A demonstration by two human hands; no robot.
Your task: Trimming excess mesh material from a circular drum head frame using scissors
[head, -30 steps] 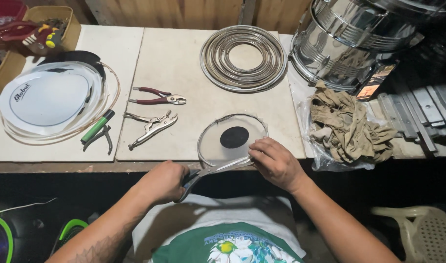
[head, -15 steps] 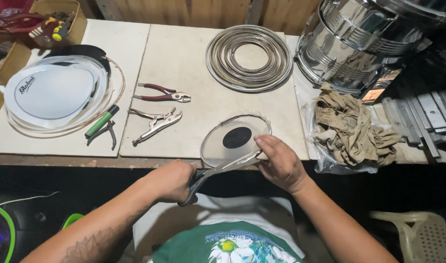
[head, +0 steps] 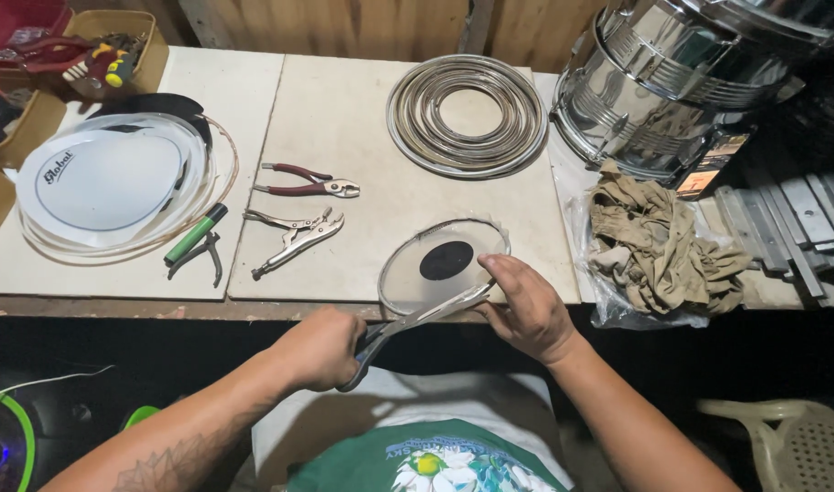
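My left hand [head: 324, 346] grips the handles of a pair of scissors [head: 408, 326], whose blades reach right along the near edge of a small clear round drumhead [head: 442, 267] with a black dot in its middle. My right hand [head: 524, 305] holds that drumhead by its near right rim, tilted up off the table's front edge. Both hands are just in front of the pale tabletop [head: 362, 155].
Red-handled pliers [head: 309, 180] and locking pliers [head: 296, 239] lie left of the drumhead. A white drumhead on stacked hoops [head: 107, 182], a green marker [head: 196, 233], metal hoops [head: 467, 114], a chrome drum shell [head: 672, 82] and rags in a bag [head: 663, 241] surround the work spot.
The drumhead has been turned a little in my right hand, and the scissors have moved along its near edge. The view shifted slightly.
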